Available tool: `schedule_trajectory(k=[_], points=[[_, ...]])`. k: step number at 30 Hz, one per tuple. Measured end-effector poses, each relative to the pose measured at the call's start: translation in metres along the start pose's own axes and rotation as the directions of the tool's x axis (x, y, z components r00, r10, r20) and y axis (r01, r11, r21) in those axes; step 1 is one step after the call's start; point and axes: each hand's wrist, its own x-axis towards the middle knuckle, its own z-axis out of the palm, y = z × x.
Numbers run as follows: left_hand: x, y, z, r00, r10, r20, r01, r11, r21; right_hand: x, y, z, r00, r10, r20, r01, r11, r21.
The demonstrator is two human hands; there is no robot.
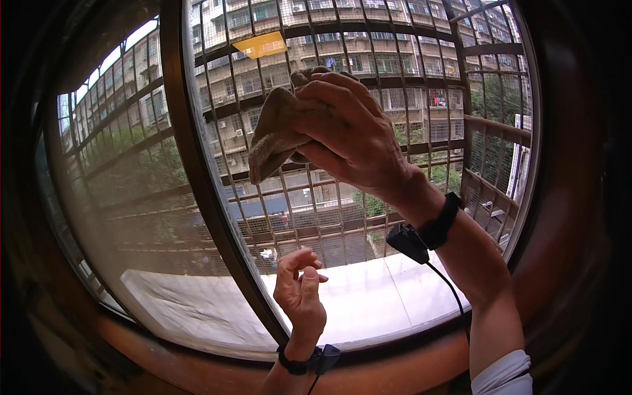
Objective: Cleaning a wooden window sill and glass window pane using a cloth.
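My right hand (350, 131) is raised high in front of the window, its fingers closed over a bunched beige cloth (274, 131). A loose corner of the cloth hangs down to the left of the fingers. Whether it touches the glass pane (340, 212) is hard to tell. Lower down, near the bottom of the window, my left hand (301, 291) is held up with nothing in it, fingers loosely curled and apart from the thumb. Both wrists wear black straps with small cabled devices.
A dark window frame post (200, 173) divides the right pane from a hazier left pane (133, 197). Outside stand a rusty security grille (385, 81) with mesh and a white ledge (360, 301). A reddish-brown sill (410, 373) runs along the bottom. A yellow light reflection shows on the glass.
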Motion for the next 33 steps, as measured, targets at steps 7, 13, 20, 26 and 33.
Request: schedule_trajectory(k=[7, 13, 20, 26, 33], points=[[-0.01, -0.01, 0.005, 0.997, -0.075, -0.032, 0.071, 0.991, -0.111, -0.093, -0.066, -0.021, 0.906, -0.183, 0.383, 0.096, 0.967, 0.236], [-0.006, -0.012, 0.016, 0.999, -0.016, 0.029, 0.016, 1.0, -0.003, -0.058, 0.01, -0.021, 0.979, -0.172, 0.114, 0.172, 0.985, 0.009], [-0.007, -0.011, 0.023, 1.0, 0.014, 0.028, -0.015, 1.0, 0.003, -0.057, -0.005, -0.013, 1.0, -0.005, -0.006, 0.005, 1.0, 0.022], [-0.013, -0.018, 0.017, 0.997, -0.062, 0.045, 0.065, 0.995, -0.08, -0.092, -0.032, -0.044, 0.949, -0.185, 0.257, 0.143, 0.974, 0.174], [-0.012, -0.01, 0.029, 1.0, -0.005, 0.008, 0.005, 1.0, 0.022, -0.028, 0.031, -0.036, 0.997, -0.056, -0.051, 0.051, 0.995, -0.082]])
